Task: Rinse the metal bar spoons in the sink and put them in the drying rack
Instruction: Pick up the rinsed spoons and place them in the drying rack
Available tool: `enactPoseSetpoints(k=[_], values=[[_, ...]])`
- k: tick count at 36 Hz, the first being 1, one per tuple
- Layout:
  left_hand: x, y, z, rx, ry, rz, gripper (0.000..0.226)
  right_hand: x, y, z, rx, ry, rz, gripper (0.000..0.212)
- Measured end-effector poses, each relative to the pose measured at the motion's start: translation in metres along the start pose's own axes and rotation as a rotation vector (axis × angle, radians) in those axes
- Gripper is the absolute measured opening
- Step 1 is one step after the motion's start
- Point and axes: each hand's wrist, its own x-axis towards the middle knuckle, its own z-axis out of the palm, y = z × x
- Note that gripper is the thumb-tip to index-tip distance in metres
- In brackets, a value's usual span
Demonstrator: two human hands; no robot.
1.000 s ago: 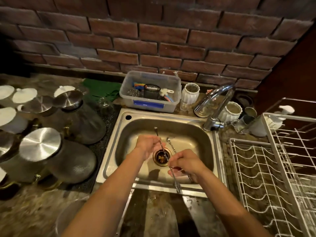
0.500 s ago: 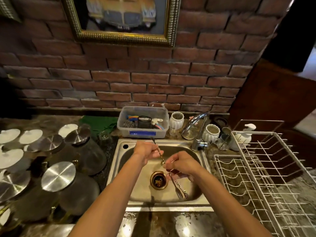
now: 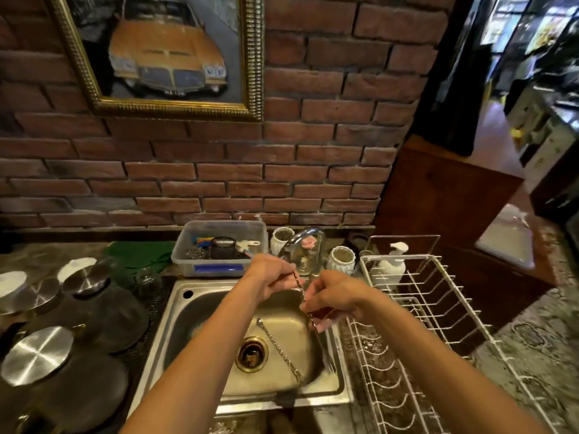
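Observation:
Over the steel sink [image 3: 200, 311], my left hand [image 3: 269, 278] and my right hand [image 3: 335, 300] both grip one twisted metal bar spoon [image 3: 299, 288], held above the basin's right side just below the tap [image 3: 300, 242]. Its forked end [image 3: 327, 361] hangs down past my right hand, near the sink's right rim. A second bar spoon [image 3: 279, 349] lies slanted on the sink floor beside the brass drain [image 3: 251, 353]. The white wire drying rack [image 3: 416, 324] stands right of the sink, with no spoon visible in it.
Dark glass jars with steel lids [image 3: 37, 355] crowd the counter left of the sink. Behind the sink stand a clear plastic tub [image 3: 219, 245] of small items, white ribbed cups [image 3: 341, 260] and a soap pump bottle [image 3: 391, 264]. A brick wall rises behind.
Both hands have lifted the spoon up and to the right, toward the tap and the rack side. The camera has tilted upward, showing more wall.

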Motion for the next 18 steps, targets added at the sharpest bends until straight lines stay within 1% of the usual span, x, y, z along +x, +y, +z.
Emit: enactPoseSetpoints(k=[4,7,9,11,15,18], values=[[-0.007,0.004,0.048,0.002,-0.042,0.022,0.008,-0.029,0.017,-0.037,-0.005,0.030,0.014,0.016],[-0.010,0.003,0.086,0.013,-0.089,0.026,0.017,-0.047,0.034,-0.062,-0.012,0.064,0.022,0.016],[-0.011,0.001,0.111,0.038,-0.122,0.035,0.018,-0.058,0.046,-0.078,-0.014,0.089,0.015,0.016],[-0.012,-0.001,0.136,0.057,-0.138,0.043,0.019,-0.066,0.061,-0.094,-0.014,0.127,0.009,0.018],[-0.013,-0.010,0.182,0.094,-0.159,0.039,0.028,-0.077,0.091,-0.122,0.015,0.179,0.007,0.017],[-0.012,-0.019,0.212,0.157,-0.164,0.035,0.025,-0.081,0.114,-0.137,0.012,0.192,0.002,0.013]])
